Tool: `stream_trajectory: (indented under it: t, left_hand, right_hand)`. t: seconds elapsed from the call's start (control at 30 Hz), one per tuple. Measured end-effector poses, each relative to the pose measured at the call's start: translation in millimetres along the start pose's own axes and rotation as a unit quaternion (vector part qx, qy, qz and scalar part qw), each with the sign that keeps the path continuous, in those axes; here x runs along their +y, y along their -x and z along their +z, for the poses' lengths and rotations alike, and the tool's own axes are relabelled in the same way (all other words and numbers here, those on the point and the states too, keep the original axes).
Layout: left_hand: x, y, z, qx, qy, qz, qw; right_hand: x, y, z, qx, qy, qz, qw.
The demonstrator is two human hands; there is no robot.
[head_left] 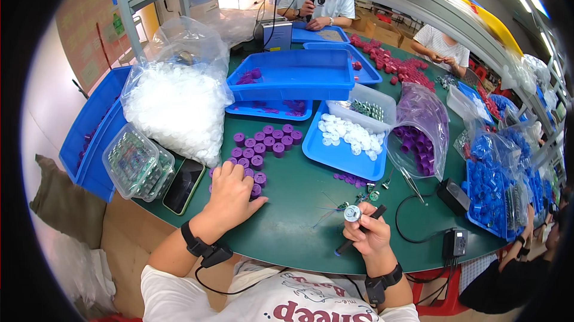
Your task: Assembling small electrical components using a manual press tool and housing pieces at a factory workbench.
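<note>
My left hand [228, 198] rests on the near edge of a group of purple cylindrical caps [258, 162], thumb spread away from the bent fingers. Its fingertips touch the caps, and I see nothing gripped. To the right, over the near part of the table, my right hand [372, 235] is closed around a black pen-like tool [345, 248] slanting through the fingers. The same hand pinches a small round white piece [352, 213] with a grey face, held up. Just behind it lie small green circuit boards with thin wires [372, 195].
A blue tray [382, 174] holds white round parts; purple bits lie before it. Tweezers [414, 187] lie beside a bag of purple caps [426, 113]. At left are a phone [183, 186], a clear box [128, 163] and a bag of white parts [173, 107]. Other people sit beyond.
</note>
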State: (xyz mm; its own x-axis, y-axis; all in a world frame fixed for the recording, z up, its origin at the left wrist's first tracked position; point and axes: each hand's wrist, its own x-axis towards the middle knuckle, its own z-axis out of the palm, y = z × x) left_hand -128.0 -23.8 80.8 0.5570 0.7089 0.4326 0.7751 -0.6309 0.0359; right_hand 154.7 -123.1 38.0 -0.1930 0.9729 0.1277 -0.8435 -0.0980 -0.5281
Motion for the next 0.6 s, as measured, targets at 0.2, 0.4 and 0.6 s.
stream_trajectory:
  t: [0.2, 0.4, 0.6]
  left_hand:
    - [15.9, 7.4, 25.0, 0.003, 0.043, 0.001, 0.999]
    - [25.0, -0.8, 20.0, -0.006, 0.234, 0.033, 0.972]
    - [28.7, -5.8, 15.2, -0.015, 0.373, -0.03, 0.927]
  right_hand:
    - [-0.1, 3.5, -0.7, 0.01, 0.009, 0.01, 1.0]
    - [-1.3, 11.8, -4.8, 0.021, 0.013, 0.0, 1.0]
    - [1.8, 14.6, -10.9, -0.019, 0.002, -0.025, 1.0]
